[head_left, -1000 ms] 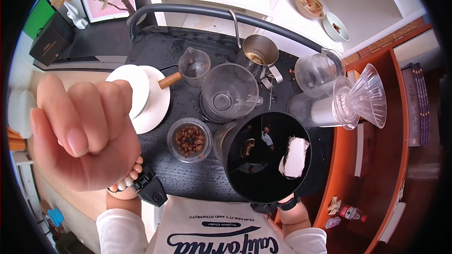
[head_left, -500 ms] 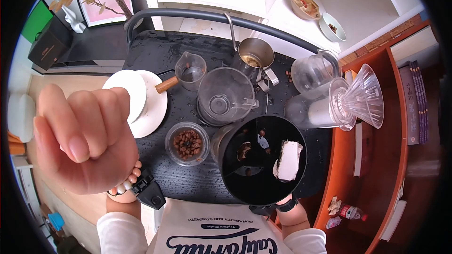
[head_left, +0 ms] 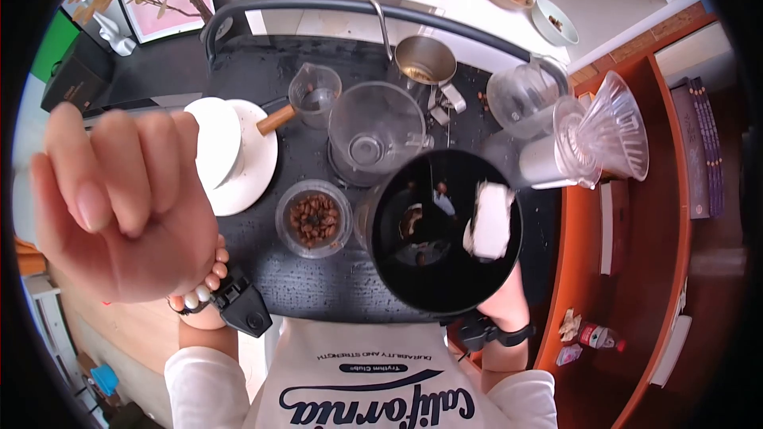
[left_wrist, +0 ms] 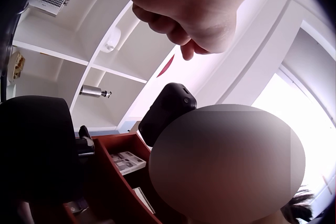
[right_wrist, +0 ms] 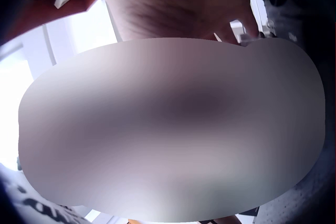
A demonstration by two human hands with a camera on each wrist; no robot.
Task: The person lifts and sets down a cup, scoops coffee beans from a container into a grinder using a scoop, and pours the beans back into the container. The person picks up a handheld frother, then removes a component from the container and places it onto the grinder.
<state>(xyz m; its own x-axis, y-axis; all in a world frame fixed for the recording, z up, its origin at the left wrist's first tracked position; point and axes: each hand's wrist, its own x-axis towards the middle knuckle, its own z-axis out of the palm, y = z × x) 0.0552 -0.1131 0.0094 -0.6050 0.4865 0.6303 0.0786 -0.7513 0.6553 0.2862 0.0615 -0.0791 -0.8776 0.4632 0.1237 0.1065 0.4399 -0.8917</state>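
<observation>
While the left hand (head_left: 119, 206) is raised close to the head camera as a closed fist holding nothing visible, it blocks the left part of the dark surface (head_left: 318, 290). Its grip reads as curled in the left wrist view too. The right hand itself is hidden beneath a round black container (head_left: 441, 230), so I cannot tell whether its grip is open or closed; only its wrist shows below the container's near edge. That container sits near and right of centre, with a white patch on its right side. Just left of it stands a glass jar of coffee beans (head_left: 314, 218). Farther off stand a clear glass pitcher (head_left: 373, 143) and a white plate (head_left: 246, 159), partly covered by the fist. Most of the right wrist view is blurred out.
</observation>
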